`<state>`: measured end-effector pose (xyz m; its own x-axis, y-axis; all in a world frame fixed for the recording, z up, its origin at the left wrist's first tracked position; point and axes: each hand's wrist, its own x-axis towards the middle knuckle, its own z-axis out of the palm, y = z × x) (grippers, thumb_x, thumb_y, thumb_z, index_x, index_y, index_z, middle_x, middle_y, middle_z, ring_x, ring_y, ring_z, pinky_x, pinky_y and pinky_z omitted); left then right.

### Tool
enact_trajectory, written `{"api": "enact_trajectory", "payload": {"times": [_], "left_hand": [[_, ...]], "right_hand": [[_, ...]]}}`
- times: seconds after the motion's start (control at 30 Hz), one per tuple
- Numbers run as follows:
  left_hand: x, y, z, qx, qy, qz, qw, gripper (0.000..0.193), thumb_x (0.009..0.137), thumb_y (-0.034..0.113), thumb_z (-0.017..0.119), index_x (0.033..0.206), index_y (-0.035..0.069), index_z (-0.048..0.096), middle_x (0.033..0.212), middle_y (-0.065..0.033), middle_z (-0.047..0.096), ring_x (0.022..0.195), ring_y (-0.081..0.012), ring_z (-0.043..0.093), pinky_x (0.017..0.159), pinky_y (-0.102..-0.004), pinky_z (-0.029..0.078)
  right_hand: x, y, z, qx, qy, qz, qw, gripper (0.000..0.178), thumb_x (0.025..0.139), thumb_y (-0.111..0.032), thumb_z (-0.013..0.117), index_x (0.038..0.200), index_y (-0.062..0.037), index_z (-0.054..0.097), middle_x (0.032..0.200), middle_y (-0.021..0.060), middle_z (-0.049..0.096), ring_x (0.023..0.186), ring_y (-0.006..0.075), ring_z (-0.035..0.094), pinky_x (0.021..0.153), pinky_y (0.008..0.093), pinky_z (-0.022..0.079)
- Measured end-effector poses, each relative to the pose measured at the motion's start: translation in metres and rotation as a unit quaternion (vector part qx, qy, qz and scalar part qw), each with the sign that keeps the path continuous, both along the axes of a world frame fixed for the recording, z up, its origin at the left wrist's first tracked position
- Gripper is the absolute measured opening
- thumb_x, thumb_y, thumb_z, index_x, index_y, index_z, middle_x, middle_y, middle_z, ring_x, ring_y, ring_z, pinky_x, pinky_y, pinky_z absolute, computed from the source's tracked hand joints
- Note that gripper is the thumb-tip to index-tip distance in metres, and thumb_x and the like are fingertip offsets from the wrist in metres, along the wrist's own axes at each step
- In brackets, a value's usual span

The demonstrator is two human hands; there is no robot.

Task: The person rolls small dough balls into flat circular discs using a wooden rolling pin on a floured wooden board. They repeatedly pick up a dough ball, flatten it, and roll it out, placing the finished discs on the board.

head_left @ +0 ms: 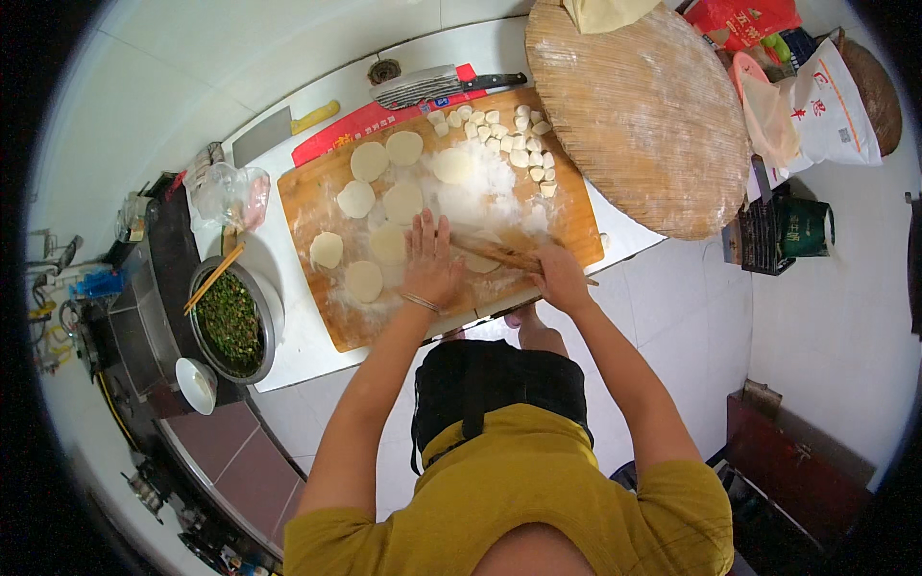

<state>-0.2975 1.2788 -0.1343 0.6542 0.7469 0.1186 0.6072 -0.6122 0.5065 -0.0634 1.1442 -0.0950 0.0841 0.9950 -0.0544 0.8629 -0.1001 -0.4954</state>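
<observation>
My right hand (pixel 562 276) is closed around one end of a wooden rolling pin (pixel 501 252), which is smeared by motion over the near part of a floured wooden board (pixel 331 326). Under the pin lies a dough round (pixel 477 261), partly hidden. Flat on the board beside it, my left hand (pixel 432 264) has its fingers stretched out. Several rolled dough wrappers, such as one pale round (pixel 364 281), are spread over the board's left half. Small dough pieces (pixel 520 157) cluster at the far right, next to a heap of white flour (pixel 480 187).
Left of the board stands a metal bowl of chopped green filling (pixel 230 322) with chopsticks (pixel 213 278) across its rim. A small white bowl (pixel 196 386) is nearby. Behind lie a cleaver (pixel 264 137) and another knife (pixel 415 86). A large round woven tray (pixel 639 115) overhangs the table's right side.
</observation>
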Motion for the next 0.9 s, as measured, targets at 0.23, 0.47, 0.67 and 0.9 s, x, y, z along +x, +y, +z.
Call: {"api": "enact_trajectory", "payload": {"times": [0.23, 0.47, 0.67, 0.9], "left_hand": [[0.053, -0.028, -0.039, 0.009, 0.098, -0.199, 0.975, 0.065, 0.088, 0.033, 0.054, 0.146, 0.014, 0.032, 0.155, -0.0128, 0.021, 0.143, -0.0334, 0.019, 0.116, -0.0518, 0.014], [0.082, 0.034, -0.019, 0.044, 0.052, 0.004, 0.998, 0.063, 0.088, 0.034, 0.055, 0.144, 0.012, 0.036, 0.155, -0.0140, 0.021, 0.144, -0.0334, 0.017, 0.116, -0.0512, 0.013], [0.148, 0.068, -0.007, 0.093, 0.104, -0.152, 0.979, 0.064, 0.085, 0.029, 0.058, 0.142, 0.007, 0.038, 0.148, -0.0098, 0.034, 0.135, -0.0258, 0.032, 0.115, -0.0437, 0.022], [0.171, 0.067, -0.015, 0.136, 0.060, -0.086, 0.985, 0.067, 0.081, 0.029, 0.061, 0.138, 0.001, 0.040, 0.139, -0.0072, 0.042, 0.123, -0.0256, 0.041, 0.112, -0.0421, 0.026]], "right_hand": [[0.005, -0.028, 0.006, 0.075, 0.049, -0.210, 0.973, 0.028, 0.082, -0.011, 0.066, 0.105, 0.0005, 0.054, 0.092, 0.0194, 0.055, 0.084, 0.0379, 0.054, 0.073, 0.0444, 0.043], [-0.002, -0.064, -0.004, 0.064, 0.057, -0.263, 0.961, 0.024, 0.086, -0.010, 0.063, 0.105, 0.0015, 0.053, 0.088, 0.0170, 0.051, 0.075, 0.0324, 0.052, 0.066, 0.0397, 0.043], [-0.010, -0.074, 0.005, 0.036, 0.109, -0.313, 0.943, 0.024, 0.087, -0.010, 0.063, 0.105, 0.0015, 0.052, 0.090, 0.0167, 0.051, 0.079, 0.0318, 0.053, 0.070, 0.0389, 0.045], [-0.002, -0.072, 0.012, 0.051, 0.109, -0.307, 0.944, 0.022, 0.087, -0.009, 0.063, 0.103, 0.0023, 0.051, 0.091, 0.0165, 0.051, 0.081, 0.0322, 0.053, 0.072, 0.0394, 0.044]]}}
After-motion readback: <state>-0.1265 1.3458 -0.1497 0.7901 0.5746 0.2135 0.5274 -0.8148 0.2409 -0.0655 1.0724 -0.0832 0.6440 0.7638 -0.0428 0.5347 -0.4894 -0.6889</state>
